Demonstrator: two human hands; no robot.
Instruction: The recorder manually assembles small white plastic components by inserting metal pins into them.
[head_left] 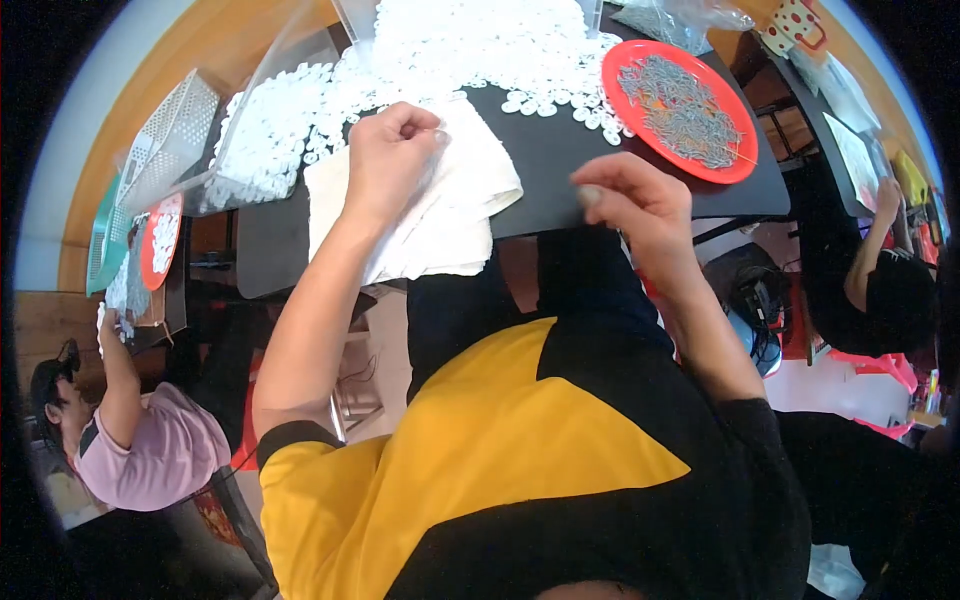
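Note:
My left hand [385, 165] is closed over a folded white cloth [455, 190] at the table's near edge. Its fingers are curled in, and whatever they may pinch is too small to make out. To the right, my right hand [645, 210] hovers near the front edge with thumb and forefinger close together; I cannot make out anything between them. Just beyond it, a red plate [615, 75] carries a heap of small grey metal nails [685, 110]. Many small white ring-shaped plastic pieces [540, 95] spread across the far side of the table.
The dark tabletop [560, 160] shows between cloth and plate. A clear plastic bin [200, 190] of white pieces stands at the left, near a white perforated basket [170, 130]. A clear bag [680, 20] lies at the back. One person [150, 440] sits left, another [900, 290] right.

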